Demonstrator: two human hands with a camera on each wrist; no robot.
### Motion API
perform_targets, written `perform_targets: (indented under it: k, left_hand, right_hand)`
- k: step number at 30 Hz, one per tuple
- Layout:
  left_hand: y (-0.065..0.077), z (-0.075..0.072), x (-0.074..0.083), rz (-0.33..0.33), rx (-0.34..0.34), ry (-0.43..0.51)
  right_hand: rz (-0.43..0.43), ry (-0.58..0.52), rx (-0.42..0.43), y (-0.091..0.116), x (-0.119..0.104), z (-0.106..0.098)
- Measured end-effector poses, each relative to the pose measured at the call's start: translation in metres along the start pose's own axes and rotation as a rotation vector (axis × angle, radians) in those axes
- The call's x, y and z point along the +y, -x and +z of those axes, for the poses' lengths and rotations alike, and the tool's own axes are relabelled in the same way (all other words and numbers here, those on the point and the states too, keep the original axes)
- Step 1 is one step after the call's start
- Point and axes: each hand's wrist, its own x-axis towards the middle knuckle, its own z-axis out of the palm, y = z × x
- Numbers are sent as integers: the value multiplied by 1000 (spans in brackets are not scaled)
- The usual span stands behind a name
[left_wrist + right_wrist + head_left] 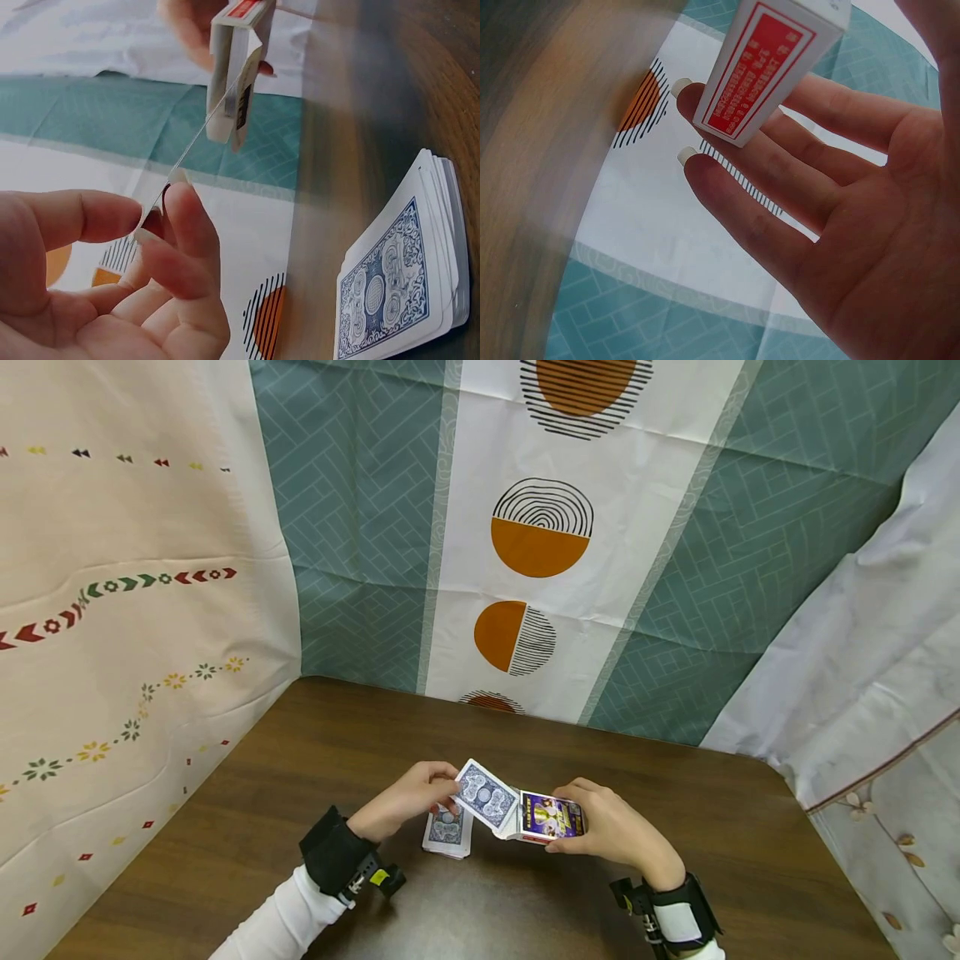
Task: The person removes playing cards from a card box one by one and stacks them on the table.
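My left hand (416,793) pinches a blue-backed playing card (486,795) by its left end, between thumb and fingertips. In the left wrist view the card is seen edge-on as a thin line, its far end at the mouth of the card box. Whether that end is inside the box I cannot tell. My right hand (618,831) grips the purple-fronted card box (551,817) above the table, its opening facing left. A red and white side of the box shows in the right wrist view. Below my left hand lies a slightly uneven stack of playing cards (386,281), backs up.
The brown wooden table (360,718) reaches back to a hanging teal and white cloth (360,527). A cream patterned cloth (135,627) hangs along the left, and a white one (870,677) along the right. Each wrist wears a black strapped camera.
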Motion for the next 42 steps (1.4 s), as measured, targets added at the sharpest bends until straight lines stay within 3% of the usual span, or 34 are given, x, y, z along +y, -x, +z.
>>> perform_targets:
  k: [15,26,31,42]
  left_hand:
    - [-4,-17,-13,-19,68,18]
    - [-15,-26,-34,-91,161,-191]
    - [-22,-23,-42,-124,233,-229]
    - [-33,-15,-51,-111,322,-324]
  right_hand:
    - [10,8,-13,-1,-1,1]
    - [31,-2,-38,-2,1,3]
    - [37,-1,-46,-2,1,5]
    - [43,1,-59,-4,2,8]
